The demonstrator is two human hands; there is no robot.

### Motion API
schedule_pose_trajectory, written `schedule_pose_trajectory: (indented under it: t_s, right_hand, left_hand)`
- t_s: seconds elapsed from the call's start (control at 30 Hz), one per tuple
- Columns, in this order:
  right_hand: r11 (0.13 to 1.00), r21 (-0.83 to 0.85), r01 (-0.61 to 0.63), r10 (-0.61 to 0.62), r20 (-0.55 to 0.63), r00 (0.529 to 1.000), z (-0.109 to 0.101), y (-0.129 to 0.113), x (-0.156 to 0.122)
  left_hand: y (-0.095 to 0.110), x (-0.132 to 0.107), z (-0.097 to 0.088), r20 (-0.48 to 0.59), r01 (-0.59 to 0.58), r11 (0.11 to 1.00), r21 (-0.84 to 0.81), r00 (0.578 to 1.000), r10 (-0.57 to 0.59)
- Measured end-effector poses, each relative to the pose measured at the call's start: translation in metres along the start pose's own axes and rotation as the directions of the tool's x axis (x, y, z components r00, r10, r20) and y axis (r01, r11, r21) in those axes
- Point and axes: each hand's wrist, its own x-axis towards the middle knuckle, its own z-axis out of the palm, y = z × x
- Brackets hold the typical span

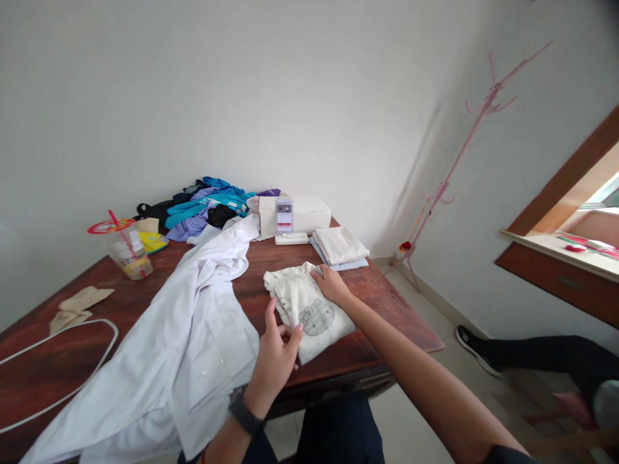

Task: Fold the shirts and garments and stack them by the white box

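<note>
A folded white shirt point(309, 345) with a grey cartoon cat face lies near the table's front edge. My left hand point(278, 348) is at its left side, thumb by the cloth and index finger raised apart; the other fingers are curled and partly hidden. My right hand point(333, 287) rests on the shirt's upper right part, fingers laid along the fabric. Left of my left hand, a long-sleeved white button shirt point(193, 322) spreads across the table. Beyond my right hand sits a small stack of folded clothes point(341, 245), white over light blue.
A clothes pile point(213, 203), white box point(309, 216) and small white object point(291, 239) stand at the back. Leftward are a plastic cup point(128, 251), brown napkins point(80, 306) and a white cable point(109, 354). A pink coat rack point(454, 167) and someone's leg point(532, 354) are right.
</note>
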Motion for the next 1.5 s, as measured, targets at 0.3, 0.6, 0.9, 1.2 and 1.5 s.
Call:
schedule_pose_trajectory:
  t_s: [0.3,0.6,0.9,1.2,1.5]
  right_hand:
    - [0.999,-0.009,0.038,-0.038,0.028,0.999,-0.014,-0.011,0.005]
    - [0.995,-0.102,-0.018,0.026,0.072,0.997,-0.012,-0.003,-0.001]
    - [0.945,0.175,0.275,-0.317,0.296,0.901,-0.023,-0.001,-0.062]
    - [0.929,0.369,0.040,-0.235,0.503,0.832,-0.029,0.016,-0.046]
    - [0.795,0.564,-0.222,0.101,0.237,0.966,-0.020,0.028,-0.008]
  left_hand:
    - [0.067,0.036,-0.001,0.350,-0.600,0.467,0.650,0.782,0.516]
    - [0.026,0.093,0.000,0.562,-0.561,0.507,0.654,0.809,0.170]
    - [0.021,0.106,-0.008,0.605,-0.568,0.545,0.616,0.785,0.135]
    - [0.010,0.124,-0.026,0.651,-0.607,0.630,0.484,0.731,0.205]
    - [-0.001,0.127,-0.038,0.571,-0.674,0.606,0.423,0.718,0.399]
